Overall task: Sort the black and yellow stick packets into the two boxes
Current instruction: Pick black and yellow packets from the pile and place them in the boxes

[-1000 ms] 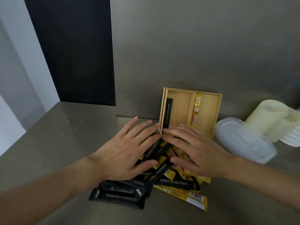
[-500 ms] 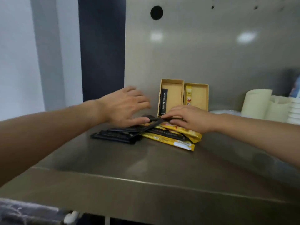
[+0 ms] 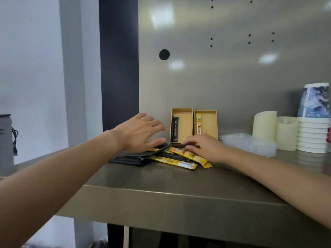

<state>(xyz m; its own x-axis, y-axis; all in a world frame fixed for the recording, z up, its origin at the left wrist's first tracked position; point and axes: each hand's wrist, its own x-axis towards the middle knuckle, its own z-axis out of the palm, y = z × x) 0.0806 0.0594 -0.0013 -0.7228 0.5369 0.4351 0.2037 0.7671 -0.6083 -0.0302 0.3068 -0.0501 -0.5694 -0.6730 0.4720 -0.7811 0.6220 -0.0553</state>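
Note:
Two open tan boxes lean against the back wall. The left box [image 3: 186,122] holds one black stick packet [image 3: 174,128]; the right box [image 3: 209,122] holds one yellow stick packet [image 3: 198,127]. In front of them lies a mixed pile, with the black packets [image 3: 129,159] to the left and the yellow packets [image 3: 180,161] to the right. My left hand [image 3: 139,133] hovers over the pile's left side with relaxed fingers, its thumb at the raised end of a tilted black packet [image 3: 159,151]. My right hand [image 3: 206,147] rests on the pile's right side, fingertips pinching a black packet [image 3: 179,145].
The steel counter [image 3: 179,190] has its front edge close to me. Clear plastic lids [image 3: 250,144], two cream candles [image 3: 265,124] and a stack of paper cups [image 3: 313,122] stand at the right. A grey device [image 3: 5,140] sits at the far left.
The view has dropped and pulled back from the counter. My left hand has lifted off the pile, and my right fingertips have closed on a black packet on top.

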